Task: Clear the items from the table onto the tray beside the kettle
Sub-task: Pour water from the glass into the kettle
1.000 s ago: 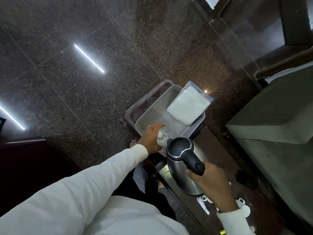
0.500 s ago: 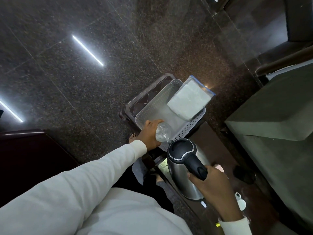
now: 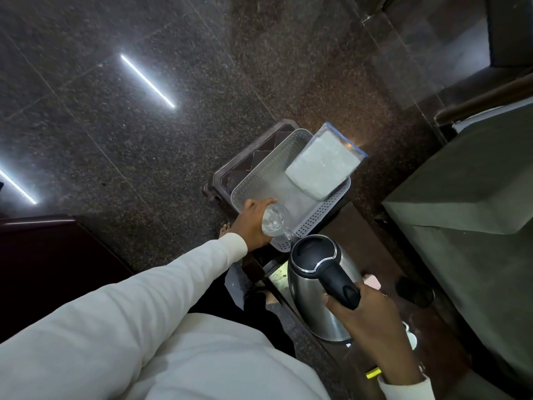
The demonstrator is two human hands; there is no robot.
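The tray point(image 3: 326, 219) sits on a stool point(image 3: 245, 163) beyond the table point(image 3: 383, 255), with a packet point(image 3: 323, 166) resting on its far right rim. The kettle point(image 3: 314, 298) stands nearer, just before the tray, and a bottle point(image 3: 274, 220) lies tilted over the tray's near left corner.

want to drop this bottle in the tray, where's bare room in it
Bare tray floor lies between the clear bottle in the left hand and the bagged white pack. The far right end is crowded by the pack.

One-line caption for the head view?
Left hand tips clear bottle over white tray; right hand grips kettle handle.
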